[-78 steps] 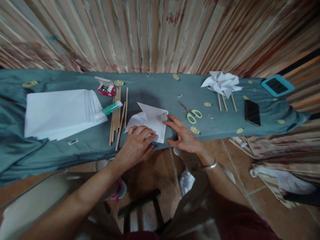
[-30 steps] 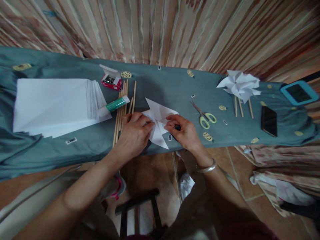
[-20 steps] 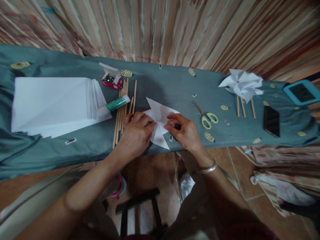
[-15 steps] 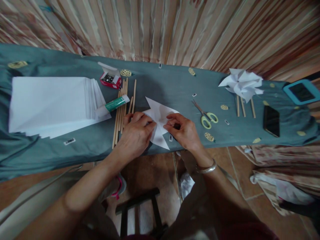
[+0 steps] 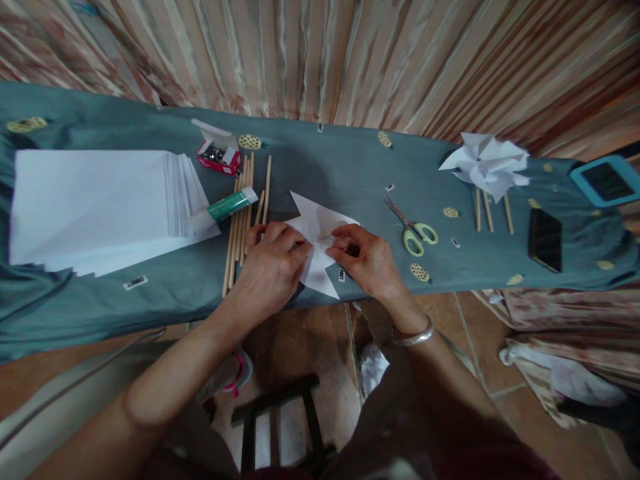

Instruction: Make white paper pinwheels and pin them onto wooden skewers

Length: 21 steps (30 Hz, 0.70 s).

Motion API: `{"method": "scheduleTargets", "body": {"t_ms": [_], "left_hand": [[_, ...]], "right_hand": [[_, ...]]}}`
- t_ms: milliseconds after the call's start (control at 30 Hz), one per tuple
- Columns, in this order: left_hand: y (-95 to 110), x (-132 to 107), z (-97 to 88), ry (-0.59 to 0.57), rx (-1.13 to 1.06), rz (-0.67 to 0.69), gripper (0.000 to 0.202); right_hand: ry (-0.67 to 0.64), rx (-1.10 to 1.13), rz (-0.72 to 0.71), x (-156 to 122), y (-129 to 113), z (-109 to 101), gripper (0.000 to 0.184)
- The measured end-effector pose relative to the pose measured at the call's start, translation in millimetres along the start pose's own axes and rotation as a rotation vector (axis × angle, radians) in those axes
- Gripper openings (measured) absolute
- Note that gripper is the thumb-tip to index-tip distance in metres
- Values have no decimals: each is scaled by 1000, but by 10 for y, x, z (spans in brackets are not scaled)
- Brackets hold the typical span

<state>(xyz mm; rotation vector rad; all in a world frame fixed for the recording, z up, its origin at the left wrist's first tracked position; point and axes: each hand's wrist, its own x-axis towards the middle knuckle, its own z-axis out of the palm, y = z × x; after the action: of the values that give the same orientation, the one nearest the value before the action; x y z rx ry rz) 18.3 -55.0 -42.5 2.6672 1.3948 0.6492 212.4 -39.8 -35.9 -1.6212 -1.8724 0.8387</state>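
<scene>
A white paper pinwheel with pointed blades lies between my hands near the table's front edge. My left hand is closed on its left side, with thumb and fingers pinching the paper near the centre. My right hand is on the right of the centre, thumb and forefinger bent toward each other in a pinch. A thin line shows by these fingertips, but what they hold is too small to make out. Under the left hand's outer fingers lie several wooden sticks.
Left of the sticks are a glue tube, a paper stack and an open red box of small metal pieces. On the right lie scissors, finished paper pinwheels on sticks, a phone and a blue-framed device.
Both hands keep nearly the same position on the paper pinwheel. My right fingertips have shifted very slightly left. The camera view has moved a little.
</scene>
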Motion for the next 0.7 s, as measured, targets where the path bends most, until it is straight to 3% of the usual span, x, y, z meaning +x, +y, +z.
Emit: {"method": "scheduleTargets", "body": {"t_ms": [700], "left_hand": [[31, 41, 17, -1, 66, 17, 22]], "right_hand": [[-1, -44, 10, -6, -49, -6, 18]]}}
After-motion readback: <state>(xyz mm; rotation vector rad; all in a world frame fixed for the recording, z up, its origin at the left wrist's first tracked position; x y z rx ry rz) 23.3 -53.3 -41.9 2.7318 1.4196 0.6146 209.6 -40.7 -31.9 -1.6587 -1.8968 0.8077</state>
